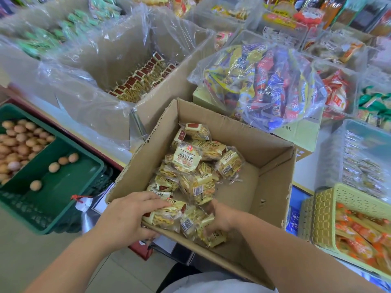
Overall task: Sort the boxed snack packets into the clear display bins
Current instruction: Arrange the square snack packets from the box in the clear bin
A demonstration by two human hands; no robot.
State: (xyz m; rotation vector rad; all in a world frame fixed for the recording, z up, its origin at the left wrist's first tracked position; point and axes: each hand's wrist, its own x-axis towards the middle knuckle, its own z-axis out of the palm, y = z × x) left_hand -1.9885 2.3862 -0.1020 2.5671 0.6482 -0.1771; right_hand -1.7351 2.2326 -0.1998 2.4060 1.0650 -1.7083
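Shop tabletop [306, 172], 6 o'clock: left hand [127, 214] and right hand [221, 218] curl fingers round snack packets [169, 218] — light, slippery, probably brittle — grip broad faces.

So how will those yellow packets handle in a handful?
Probably light: the left hand and right hand each hold several packets. Glossy film looks slippery, so some may slide out. Contents look like brittle biscuit; squeeze gently.

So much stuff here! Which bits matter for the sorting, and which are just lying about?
Part of the job: cardboard box, snack packets, left hand and right hand both holding packets, clear bins.
Just lying about: eggs, green crate, yellow basket, bag of mixed snacks.
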